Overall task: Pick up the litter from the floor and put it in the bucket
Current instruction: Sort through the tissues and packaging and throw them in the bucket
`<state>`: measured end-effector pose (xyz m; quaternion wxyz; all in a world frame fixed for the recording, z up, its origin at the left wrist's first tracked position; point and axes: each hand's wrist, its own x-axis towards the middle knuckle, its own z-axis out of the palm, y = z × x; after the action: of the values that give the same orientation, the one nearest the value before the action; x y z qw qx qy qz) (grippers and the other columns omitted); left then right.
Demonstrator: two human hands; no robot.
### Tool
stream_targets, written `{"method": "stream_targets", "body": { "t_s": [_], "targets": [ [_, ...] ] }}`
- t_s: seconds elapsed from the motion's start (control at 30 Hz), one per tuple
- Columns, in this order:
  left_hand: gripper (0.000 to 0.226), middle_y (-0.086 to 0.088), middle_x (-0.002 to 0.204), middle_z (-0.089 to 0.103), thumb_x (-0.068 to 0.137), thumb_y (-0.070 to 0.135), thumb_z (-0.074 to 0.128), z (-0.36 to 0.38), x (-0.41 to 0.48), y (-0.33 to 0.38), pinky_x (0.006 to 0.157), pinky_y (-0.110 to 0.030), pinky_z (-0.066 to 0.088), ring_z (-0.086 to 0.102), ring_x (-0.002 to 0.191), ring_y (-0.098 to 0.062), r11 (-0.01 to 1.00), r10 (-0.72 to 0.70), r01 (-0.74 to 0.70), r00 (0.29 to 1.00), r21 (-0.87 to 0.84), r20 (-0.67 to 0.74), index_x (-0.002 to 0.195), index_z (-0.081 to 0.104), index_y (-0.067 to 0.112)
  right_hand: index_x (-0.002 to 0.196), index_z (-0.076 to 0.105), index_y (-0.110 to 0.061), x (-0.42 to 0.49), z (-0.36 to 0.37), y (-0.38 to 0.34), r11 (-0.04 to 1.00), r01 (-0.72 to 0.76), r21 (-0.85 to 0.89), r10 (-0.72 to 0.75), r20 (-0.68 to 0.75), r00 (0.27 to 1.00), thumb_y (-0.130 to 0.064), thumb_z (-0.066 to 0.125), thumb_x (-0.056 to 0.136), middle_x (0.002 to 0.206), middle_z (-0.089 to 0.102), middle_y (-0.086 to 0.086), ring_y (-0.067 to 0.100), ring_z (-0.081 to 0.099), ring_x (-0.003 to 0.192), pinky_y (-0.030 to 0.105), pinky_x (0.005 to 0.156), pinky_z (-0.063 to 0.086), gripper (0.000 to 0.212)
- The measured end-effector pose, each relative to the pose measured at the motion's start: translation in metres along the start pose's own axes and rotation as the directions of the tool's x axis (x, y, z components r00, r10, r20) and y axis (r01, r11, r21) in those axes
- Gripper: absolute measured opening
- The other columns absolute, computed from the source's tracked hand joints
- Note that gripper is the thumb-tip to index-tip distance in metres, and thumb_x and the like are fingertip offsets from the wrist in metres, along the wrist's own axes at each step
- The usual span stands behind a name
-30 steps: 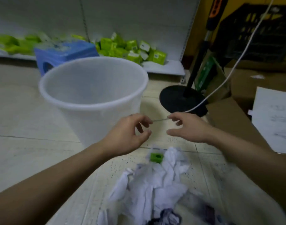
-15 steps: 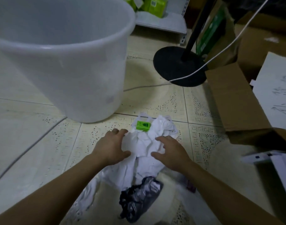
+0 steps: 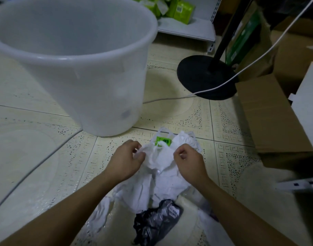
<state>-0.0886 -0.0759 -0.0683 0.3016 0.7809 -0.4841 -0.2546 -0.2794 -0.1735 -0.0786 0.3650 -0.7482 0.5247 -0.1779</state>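
Observation:
A heap of crumpled white paper litter (image 3: 161, 160) lies on the tiled floor, with a small green label (image 3: 163, 140) at its far end and a crumpled black plastic wrapper (image 3: 154, 222) at its near end. My left hand (image 3: 129, 160) pinches the left side of the top white wad. My right hand (image 3: 189, 161) grips its right side. The big translucent white bucket (image 3: 91, 55) stands upright just beyond the heap, to the left, and looks empty.
A black round stand base (image 3: 196, 75) with a pole sits right of the bucket, a white cable (image 3: 223, 85) trailing across it. Cardboard boxes (image 3: 266, 112) line the right. A low white shelf (image 3: 186, 31) with green packets is behind.
My hands dropped from in front of the bucket down onto the paper heap, then closed their fingers on the top white wad. The view tilted down toward the floor.

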Motion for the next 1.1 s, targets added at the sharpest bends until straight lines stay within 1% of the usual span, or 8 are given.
{"method": "stream_targets", "body": {
  "t_s": [0.17,0.37,0.57,0.7,0.87,0.93,1.0,1.1],
  "targets": [
    [0.020,0.008,0.065,0.056,0.089,0.025,0.053,-0.027,0.017,0.021,0.050,-0.025,0.035,0.052,0.059,-0.006,0.996,-0.001,-0.007,0.996,-0.091,-0.091,0.069,0.050,0.024,0.071,0.058,-0.015,0.009,-0.040,0.003,0.996,-0.030,0.090,0.045,-0.175,0.984,-0.010,0.063,0.081,0.065,0.065,-0.003,0.001,0.058,0.056,0.010,0.048,0.042,0.012],
    [0.012,0.000,0.071,0.058,0.092,0.020,0.053,-0.047,0.025,0.020,0.052,-0.019,0.032,0.050,0.063,-0.008,0.999,0.047,-0.043,0.989,0.025,-0.143,0.085,0.056,0.011,0.070,0.059,-0.011,0.007,-0.076,0.023,0.972,-0.202,0.120,0.227,-0.252,0.941,-0.006,0.063,0.077,0.067,0.066,0.009,0.026,0.061,0.062,0.027,0.053,0.045,0.009],
    [0.009,-0.001,0.072,0.063,0.092,0.017,0.053,-0.049,0.015,0.016,0.056,-0.023,0.041,0.056,0.064,-0.011,0.994,0.107,-0.103,0.987,0.046,-0.116,0.086,0.060,0.015,0.065,0.053,-0.029,-0.009,-0.040,0.014,0.993,-0.067,-0.093,0.071,0.033,0.997,-0.015,0.067,0.080,0.084,0.063,-0.004,0.012,0.061,0.076,0.026,0.067,0.049,0.024],
    [0.012,-0.004,0.073,0.065,0.092,0.020,0.053,-0.047,0.006,0.010,0.060,-0.028,0.045,0.060,0.066,-0.019,0.994,0.089,-0.085,0.994,0.073,-0.061,0.084,0.060,0.014,0.080,0.054,-0.020,-0.003,-0.012,0.010,0.938,0.077,-0.338,-0.005,0.210,0.978,-0.028,0.063,0.081,0.106,0.053,0.001,0.021,0.055,0.096,0.030,0.076,0.044,0.011],
    [0.019,0.012,0.062,0.052,0.090,0.029,0.059,-0.039,-0.006,0.004,0.053,-0.018,0.032,0.050,0.061,-0.003,0.990,0.079,-0.076,0.997,0.117,-0.026,0.073,0.050,0.026,0.135,0.035,-0.018,0.003,0.010,0.019,0.823,0.095,-0.560,0.077,0.276,0.958,-0.063,0.063,0.071,0.130,0.048,0.008,0.029,0.047,0.119,0.041,0.093,0.040,0.083],
    [0.029,0.008,0.058,0.050,0.089,0.033,0.059,-0.036,-0.009,0.002,0.051,-0.023,0.032,0.049,0.058,-0.007,0.988,0.064,-0.062,0.998,0.139,-0.005,0.066,0.044,0.024,0.132,0.037,-0.018,0.005,0.017,0.023,0.750,0.142,-0.645,0.034,0.252,0.967,-0.057,0.062,0.075,0.124,0.055,0.008,0.030,0.051,0.115,0.041,0.092,0.038,0.073],
    [0.031,0.003,0.057,0.051,0.088,0.034,0.058,-0.036,-0.009,0.003,0.051,-0.028,0.035,0.051,0.058,-0.015,0.986,0.069,-0.070,0.998,0.153,0.011,0.063,0.045,0.022,0.119,0.048,-0.019,0.007,0.019,0.023,0.714,0.181,-0.676,-0.049,0.210,0.977,-0.039,0.058,0.083,0.113,0.062,0.005,0.027,0.056,0.107,0.038,0.090,0.037,0.042],
    [0.028,0.005,0.058,0.052,0.088,0.034,0.059,-0.042,-0.004,0.011,0.050,-0.026,0.034,0.052,0.057,-0.011,0.984,0.111,-0.108,0.994,0.143,-0.010,0.064,0.047,0.024,0.106,0.061,-0.023,0.008,0.015,0.022,0.817,0.125,-0.562,-0.057,0.137,0.989,-0.022,0.056,0.084,0.106,0.068,0.000,0.021,0.061,0.098,0.030,0.082,0.040,0.023]
  ]
}}
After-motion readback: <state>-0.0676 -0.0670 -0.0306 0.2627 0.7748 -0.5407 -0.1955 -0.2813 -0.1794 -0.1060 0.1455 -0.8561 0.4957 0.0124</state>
